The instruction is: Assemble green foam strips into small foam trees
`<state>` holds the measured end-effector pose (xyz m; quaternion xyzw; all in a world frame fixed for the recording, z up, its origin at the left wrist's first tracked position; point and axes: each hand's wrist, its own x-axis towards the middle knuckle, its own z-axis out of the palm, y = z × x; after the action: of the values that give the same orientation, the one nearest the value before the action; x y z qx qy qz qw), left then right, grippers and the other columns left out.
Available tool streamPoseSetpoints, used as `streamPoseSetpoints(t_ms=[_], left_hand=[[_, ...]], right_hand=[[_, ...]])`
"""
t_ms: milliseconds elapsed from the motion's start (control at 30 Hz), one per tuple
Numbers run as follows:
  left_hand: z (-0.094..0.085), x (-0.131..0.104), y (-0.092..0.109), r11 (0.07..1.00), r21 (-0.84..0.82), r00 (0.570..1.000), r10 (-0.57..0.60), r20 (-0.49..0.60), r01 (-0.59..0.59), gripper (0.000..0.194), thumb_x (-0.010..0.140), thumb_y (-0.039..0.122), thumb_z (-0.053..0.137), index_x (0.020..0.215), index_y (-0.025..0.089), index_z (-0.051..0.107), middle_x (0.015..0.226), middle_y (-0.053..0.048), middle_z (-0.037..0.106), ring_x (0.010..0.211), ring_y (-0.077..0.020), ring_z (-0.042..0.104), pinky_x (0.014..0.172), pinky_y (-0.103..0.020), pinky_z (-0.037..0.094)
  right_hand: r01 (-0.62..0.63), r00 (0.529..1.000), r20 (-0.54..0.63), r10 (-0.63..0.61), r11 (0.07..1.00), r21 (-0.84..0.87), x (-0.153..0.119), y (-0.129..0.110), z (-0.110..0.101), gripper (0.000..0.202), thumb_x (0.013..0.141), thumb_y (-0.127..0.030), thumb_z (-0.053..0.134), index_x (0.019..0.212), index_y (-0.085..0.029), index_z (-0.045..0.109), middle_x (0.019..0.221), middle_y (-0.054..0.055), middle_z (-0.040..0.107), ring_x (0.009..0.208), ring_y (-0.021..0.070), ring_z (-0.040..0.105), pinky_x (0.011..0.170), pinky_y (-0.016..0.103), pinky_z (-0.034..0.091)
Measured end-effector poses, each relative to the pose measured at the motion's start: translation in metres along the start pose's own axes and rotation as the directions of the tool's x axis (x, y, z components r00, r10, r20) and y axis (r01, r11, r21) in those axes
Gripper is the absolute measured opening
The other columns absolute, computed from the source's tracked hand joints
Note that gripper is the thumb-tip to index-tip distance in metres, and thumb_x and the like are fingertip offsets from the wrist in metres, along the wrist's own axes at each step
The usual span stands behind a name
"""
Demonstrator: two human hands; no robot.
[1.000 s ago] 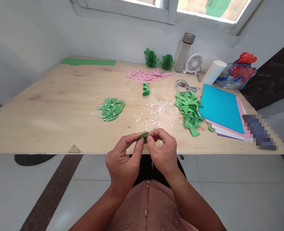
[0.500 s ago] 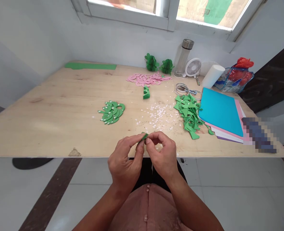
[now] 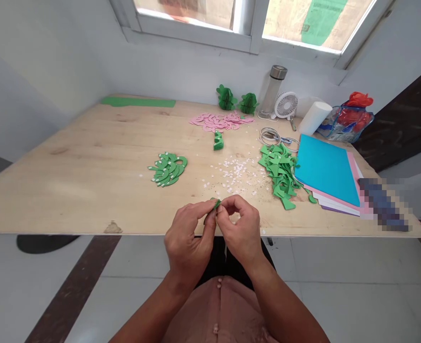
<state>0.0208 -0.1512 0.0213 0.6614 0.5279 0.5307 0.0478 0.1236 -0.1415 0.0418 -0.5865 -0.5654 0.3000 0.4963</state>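
Between thumb and fingers, my left hand pinches a small green paper cutout above the table's front edge. My right hand is closed, with thumb and fingertip pressed together at the cutout's right edge. What those fingertips hold is too small to make out. Left of my hands lies a pile of curved green cutouts with small white patches. Straight ahead stands a small stack of green cutouts. Tiny white paper bits are scattered beyond my right hand.
Green scraps lie at right beside a blue sheet on other coloured sheets. Tape rolls, pink cutouts, green paper figures, a glass bottle and a fan sit farther back. A green strip lies back left.
The camera view has shifted slightly. Both hands stay together at the green cutout, with my left hand a little farther right and its fingers hardly changed.
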Motion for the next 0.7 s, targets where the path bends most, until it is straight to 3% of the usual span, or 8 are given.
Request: streamPoseSetpoints(t_ms=[100, 233, 333, 467, 600, 700], left_hand=[[-0.001, 0.003, 0.002, 0.986, -0.049, 0.987, -0.156, 0.040, 0.158, 0.014, 0.080, 0.020, 0.062, 0.092, 0.022, 0.068, 0.087, -0.001, 0.073, 0.079, -0.0174, 0.068, 0.073, -0.029, 0.052], [0.000, 0.007, -0.001, 0.897, -0.231, 0.926, -0.356, 0.127, 0.377, 0.011, 0.079, 0.026, 0.064, 0.088, 0.022, 0.069, 0.084, -0.001, 0.072, 0.081, -0.0183, 0.067, 0.074, -0.029, 0.052], [0.003, 0.015, -0.007, 0.760, -0.392, 0.855, -0.477, 0.205, 0.518, 0.012, 0.074, 0.027, 0.067, 0.084, 0.020, 0.068, 0.082, -0.002, 0.072, 0.078, -0.0185, 0.067, 0.072, -0.029, 0.052], [0.011, 0.038, -0.015, 0.501, -0.583, 0.747, -0.582, 0.320, 0.640, 0.018, 0.067, 0.027, 0.072, 0.081, 0.016, 0.066, 0.073, -0.003, 0.071, 0.067, -0.0184, 0.066, 0.069, -0.031, 0.053], [0.020, 0.068, -0.028, 0.316, -0.625, 0.653, -0.624, 0.429, 0.713, 0.022, 0.058, 0.024, 0.077, 0.074, 0.015, 0.065, 0.064, -0.001, 0.067, 0.060, -0.0159, 0.063, 0.060, -0.027, 0.049], [0.028, 0.088, -0.041, 0.214, -0.607, 0.582, -0.632, 0.512, 0.765, 0.024, 0.055, 0.023, 0.078, 0.073, 0.015, 0.065, 0.063, 0.000, 0.066, 0.060, -0.0142, 0.062, 0.053, -0.022, 0.043]], right_hand=[[-0.010, 1.000, -0.009, 0.010, 1.000, 0.006, 0.002, 0.001, 0.002, 0.009, 0.070, -0.016, 0.052, 0.064, -0.019, 0.057, 0.060, -0.002, 0.059, 0.058, 0.0123, 0.054, 0.059, 0.023, 0.045], [-0.024, 1.000, -0.007, 0.024, 1.000, 0.016, 0.006, 0.004, 0.005, 0.008, 0.069, -0.016, 0.052, 0.063, -0.019, 0.057, 0.058, -0.003, 0.058, 0.057, 0.0121, 0.054, 0.057, 0.023, 0.045], [-0.030, 0.999, -0.011, 0.030, 0.999, 0.038, 0.011, 0.006, 0.005, 0.008, 0.069, -0.018, 0.052, 0.063, -0.019, 0.057, 0.058, -0.002, 0.058, 0.056, 0.0121, 0.054, 0.056, 0.023, 0.045], [-0.049, 0.999, -0.003, 0.050, 0.995, 0.086, 0.027, 0.013, -0.001, 0.007, 0.070, -0.021, 0.053, 0.064, -0.019, 0.057, 0.057, -0.002, 0.058, 0.054, 0.0124, 0.054, 0.056, 0.024, 0.046], [-0.032, 0.998, -0.048, 0.036, 0.997, 0.075, 0.054, 0.023, -0.010, 0.009, 0.072, -0.024, 0.052, 0.067, -0.018, 0.057, 0.060, -0.002, 0.060, 0.055, 0.0130, 0.056, 0.057, 0.025, 0.046], [0.047, 0.993, -0.103, -0.052, 0.998, -0.051, 0.078, 0.029, -0.013, 0.010, 0.070, -0.021, 0.052, 0.074, -0.018, 0.060, 0.068, 0.000, 0.064, 0.061, 0.0143, 0.057, 0.059, 0.026, 0.045]])
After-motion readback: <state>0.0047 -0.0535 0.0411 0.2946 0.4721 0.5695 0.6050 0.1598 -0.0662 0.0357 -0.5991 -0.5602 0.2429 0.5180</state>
